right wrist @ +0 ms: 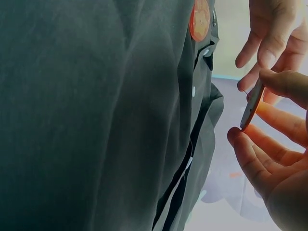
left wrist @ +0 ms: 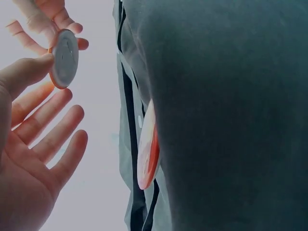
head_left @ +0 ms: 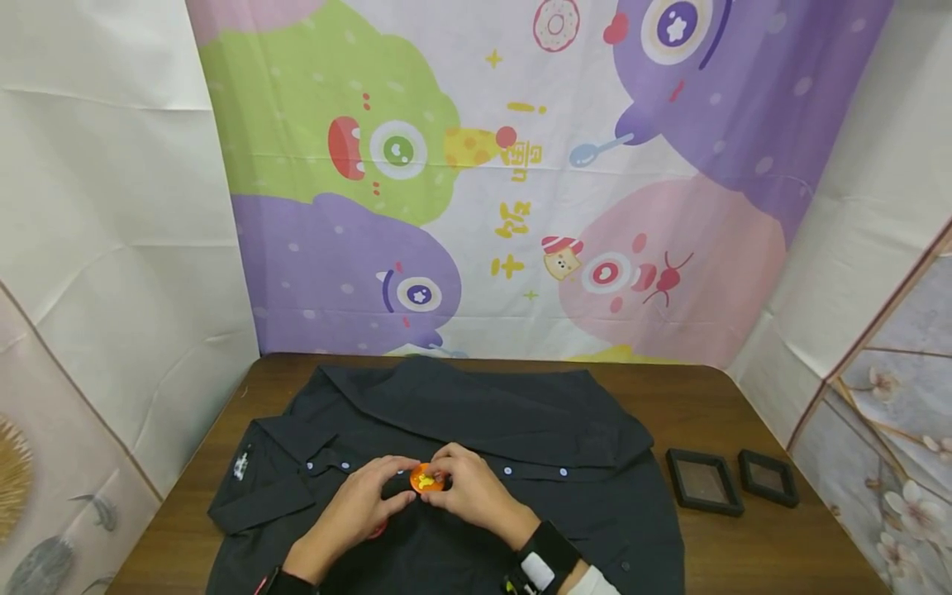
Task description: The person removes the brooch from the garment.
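Note:
A round orange pin badge [head_left: 421, 486] with a yellow figure is held between both hands above the black shirt [head_left: 595, 521]. My right hand [head_left: 479, 496] pinches it from the right with thumb and fingers. From the left, my left hand [head_left: 364, 500] has its thumb and index finger at the badge's edge, other fingers spread in the left wrist view. That view shows the badge's silvery back [left wrist: 66, 60]. In the right wrist view, a thin pin stands out near the left fingertips. A second, reddish badge [right wrist: 199, 21] is on the shirt, mostly behind my left hand in the head view.
The shirt lies spread over a brown wooden table [head_left: 803, 554], its row of pale buttons [head_left: 508, 470] running across. A larger black frame [head_left: 706, 504] and a smaller black frame [head_left: 769, 497] lie on the right. A cartoon-printed cloth [head_left: 483, 314] hangs behind the table.

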Demonstrator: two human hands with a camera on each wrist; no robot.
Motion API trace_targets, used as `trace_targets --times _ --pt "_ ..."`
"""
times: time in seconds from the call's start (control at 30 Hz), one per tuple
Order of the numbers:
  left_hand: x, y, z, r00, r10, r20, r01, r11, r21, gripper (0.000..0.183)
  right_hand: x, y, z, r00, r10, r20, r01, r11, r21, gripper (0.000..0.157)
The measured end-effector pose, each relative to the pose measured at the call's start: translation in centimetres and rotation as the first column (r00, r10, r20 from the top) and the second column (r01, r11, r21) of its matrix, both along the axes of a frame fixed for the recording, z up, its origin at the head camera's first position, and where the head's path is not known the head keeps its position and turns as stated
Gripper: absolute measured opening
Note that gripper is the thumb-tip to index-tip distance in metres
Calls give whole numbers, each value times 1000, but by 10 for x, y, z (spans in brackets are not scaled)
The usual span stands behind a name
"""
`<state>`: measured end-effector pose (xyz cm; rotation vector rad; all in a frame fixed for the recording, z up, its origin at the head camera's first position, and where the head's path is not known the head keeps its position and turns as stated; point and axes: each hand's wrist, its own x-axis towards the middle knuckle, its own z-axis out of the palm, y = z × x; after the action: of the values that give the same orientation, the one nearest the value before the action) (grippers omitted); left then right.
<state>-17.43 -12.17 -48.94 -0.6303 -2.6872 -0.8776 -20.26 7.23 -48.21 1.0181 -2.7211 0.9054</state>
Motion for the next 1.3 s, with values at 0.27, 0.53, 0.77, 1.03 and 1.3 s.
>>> trace_targets --times 0.27,0.53,0.77,1.03,1.3 --pt "0 -1 0 1000 -2 -1 2 1000 4 32 0 -1 -3 1000 13 5 -13 999 -51 21" --pt "0 -1 -1 1000 10 6 -10 1000 2 28 0 0 -2 1000 26 5 -25 995 -100 16" --pt "0 -1 -2 1000 20 10 -20 1000 1 27 1 0 -1 999 35 1 -35 994 -105 15" --pt "1 -2 -3 999 6 -52 -5 999 32 27 3 0 -2 999 33 10 -31 991 -130 13" --pt "0 -1 -4 998 16 -69 -11 998 69 24 1 0 -5 999 50 9 -47 983 -179 11"
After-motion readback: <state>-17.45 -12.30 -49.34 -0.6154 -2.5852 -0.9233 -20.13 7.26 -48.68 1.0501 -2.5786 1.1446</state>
